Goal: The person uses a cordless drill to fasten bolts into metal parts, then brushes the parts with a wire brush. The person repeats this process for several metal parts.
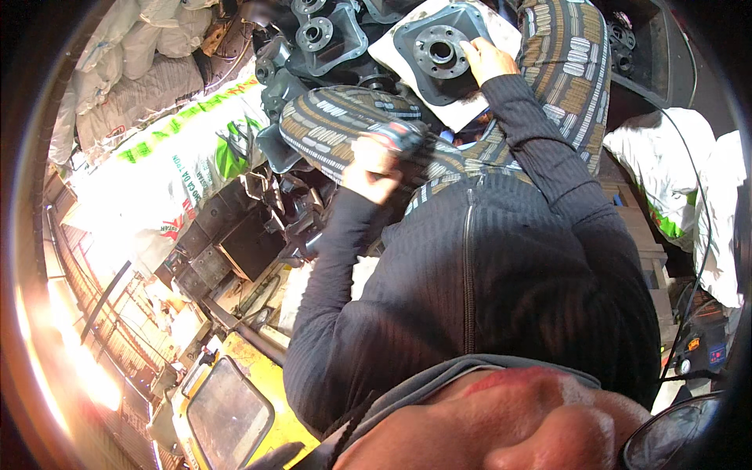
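A dark open-topped bin (672, 74) stands right of the grey, squarish metal plate with a round, bolt-holed hub (452, 56); metal parts (621, 37) with hubs lie in it. Left of the plate is a bulging white sack with green and red print (184, 168), and well to its lower right sits another white sack (662, 160); the contents of both are hidden.

The right arm stretches forward in its black ribbed sleeve, and the right hand (490, 63) comes in from the plate's right side. Its fingers lie slightly bent on the plate, tips just beside the hub; the thumb is hidden, so whether they grip cannot be told.

The left elbow is bent, and the left hand (371, 171), blurred, is lower left of the plate, fingers curled round a smeared dark, red and pale-blue object (401, 138).

The plate rests on a white sheet (464, 117) over the lap.
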A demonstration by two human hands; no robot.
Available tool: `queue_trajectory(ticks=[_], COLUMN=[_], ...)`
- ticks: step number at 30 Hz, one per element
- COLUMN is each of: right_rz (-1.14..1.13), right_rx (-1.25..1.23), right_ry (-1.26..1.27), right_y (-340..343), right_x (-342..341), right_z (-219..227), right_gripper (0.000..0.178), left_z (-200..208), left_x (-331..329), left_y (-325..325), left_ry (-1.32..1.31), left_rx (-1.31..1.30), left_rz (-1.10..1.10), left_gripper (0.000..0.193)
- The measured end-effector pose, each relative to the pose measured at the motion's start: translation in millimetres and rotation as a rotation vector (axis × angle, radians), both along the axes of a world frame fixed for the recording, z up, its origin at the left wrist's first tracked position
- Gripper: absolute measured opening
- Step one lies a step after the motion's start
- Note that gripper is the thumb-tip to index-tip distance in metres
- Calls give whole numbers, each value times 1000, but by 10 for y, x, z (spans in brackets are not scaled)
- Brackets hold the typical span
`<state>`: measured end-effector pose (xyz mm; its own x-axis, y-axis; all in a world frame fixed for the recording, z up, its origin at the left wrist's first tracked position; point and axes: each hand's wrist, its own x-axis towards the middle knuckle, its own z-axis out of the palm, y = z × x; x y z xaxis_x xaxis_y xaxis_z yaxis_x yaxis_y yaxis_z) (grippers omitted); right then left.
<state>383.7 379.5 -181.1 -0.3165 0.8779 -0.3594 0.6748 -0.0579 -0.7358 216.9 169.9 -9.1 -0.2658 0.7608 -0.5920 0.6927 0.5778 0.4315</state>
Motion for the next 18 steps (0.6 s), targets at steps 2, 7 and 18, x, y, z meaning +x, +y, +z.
queue_trajectory(ticks=[2,7,18], right_rz=[-1,-13,-20], right_rx=[18,-29,-40], right_ry=[2,5,7], right_y=[9,16,11], right_x=[6,-4,-3], right_z=[12,78,132], right_gripper=[38,37,37], left_z=[201,422,269], left_x=[-179,-296,-331], left_y=[252,921,1200], left_ry=[-336,-358,-219], left_rx=[18,206,81], left_rz=[423,379,320], left_gripper=[42,35,22])
